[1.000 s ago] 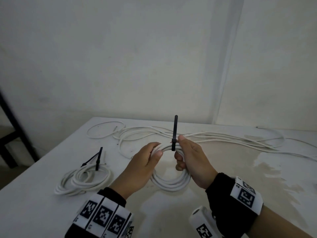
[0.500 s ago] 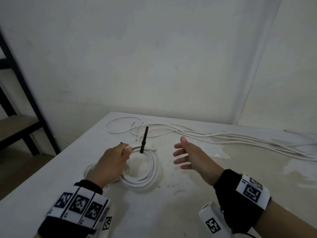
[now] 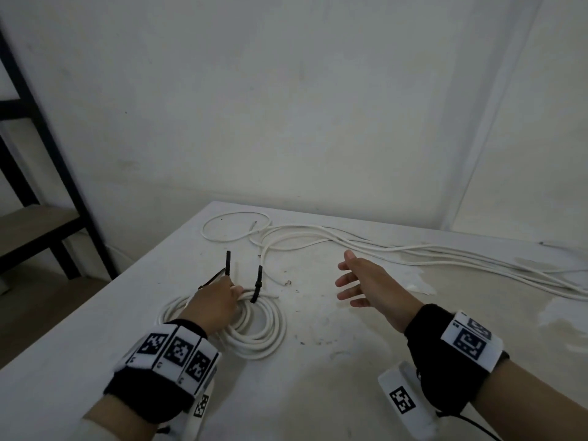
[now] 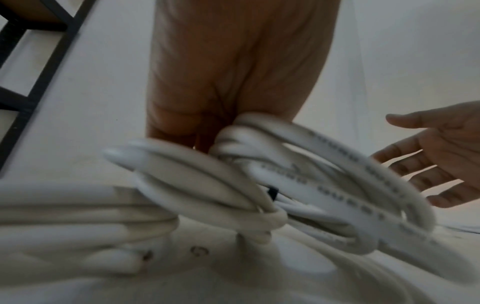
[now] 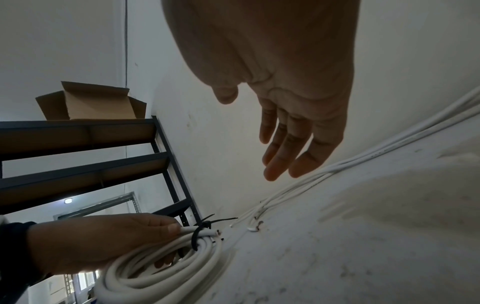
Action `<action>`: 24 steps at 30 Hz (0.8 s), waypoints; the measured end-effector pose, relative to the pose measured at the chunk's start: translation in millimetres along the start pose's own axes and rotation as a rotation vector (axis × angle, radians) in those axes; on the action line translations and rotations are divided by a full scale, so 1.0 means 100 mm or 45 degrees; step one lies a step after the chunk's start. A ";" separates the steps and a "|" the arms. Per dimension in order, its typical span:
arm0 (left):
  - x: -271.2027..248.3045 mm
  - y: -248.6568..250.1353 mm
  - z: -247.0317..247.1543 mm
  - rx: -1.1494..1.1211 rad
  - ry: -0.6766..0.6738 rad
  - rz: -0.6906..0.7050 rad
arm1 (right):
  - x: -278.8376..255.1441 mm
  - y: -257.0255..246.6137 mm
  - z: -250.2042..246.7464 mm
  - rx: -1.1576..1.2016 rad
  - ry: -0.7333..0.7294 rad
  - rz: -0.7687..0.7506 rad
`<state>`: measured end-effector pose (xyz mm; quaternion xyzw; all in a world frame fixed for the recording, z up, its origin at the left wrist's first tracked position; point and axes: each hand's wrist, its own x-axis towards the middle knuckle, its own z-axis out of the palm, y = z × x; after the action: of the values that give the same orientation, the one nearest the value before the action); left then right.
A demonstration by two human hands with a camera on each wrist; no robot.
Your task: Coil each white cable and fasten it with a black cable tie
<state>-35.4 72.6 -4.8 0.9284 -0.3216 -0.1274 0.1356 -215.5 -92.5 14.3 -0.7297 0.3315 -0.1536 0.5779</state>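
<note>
My left hand (image 3: 219, 299) grips a coiled white cable (image 3: 267, 329) at its top, low over the table's left side. A black cable tie (image 3: 257, 286) is wrapped round this coil, tail pointing up. A second coil (image 3: 168, 310) with its own black tie (image 3: 227, 262) lies just to the left, partly hidden by my hand. My right hand (image 3: 356, 283) hovers open to the right, fingers spread, holding nothing. The left wrist view shows the fingers (image 4: 176, 131) curled round the blurred coil (image 4: 337, 185). The right wrist view shows the open right hand (image 5: 291, 133) and the tied coil (image 5: 168, 263).
Several loose white cables (image 3: 397, 249) run along the back of the white table (image 3: 318, 393) towards the right. A dark metal shelf (image 3: 47, 202) stands left of the table, with a cardboard box (image 5: 91, 102) on top. The wall is close behind.
My right hand let go of the tied coil and drew back to the right, open. My left hand carried the coil leftward and down, beside the other tied coil.
</note>
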 end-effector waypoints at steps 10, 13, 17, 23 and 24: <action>0.01 -0.03 0.05 -0.016 0.068 0.017 | -0.01 0.04 -0.15 -0.027 -0.001 0.006; -0.02 -0.06 -0.04 -0.035 0.079 0.007 | 0.00 0.06 -0.21 -0.027 0.005 0.004; -0.05 -0.04 -0.31 -0.030 0.253 -0.013 | 0.05 0.11 -0.25 -0.067 -0.010 0.010; -0.06 0.13 -0.76 -0.095 0.462 0.016 | 0.22 0.14 -0.35 -0.194 -0.001 -0.007; -0.04 0.18 -0.80 -0.081 0.467 0.033 | 0.27 0.15 -0.37 -0.221 0.013 -0.012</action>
<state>-22.8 75.3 76.1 0.9271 -0.2991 0.0358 0.2228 -222.8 -140.0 6.6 -0.7777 0.3431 -0.1305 0.5103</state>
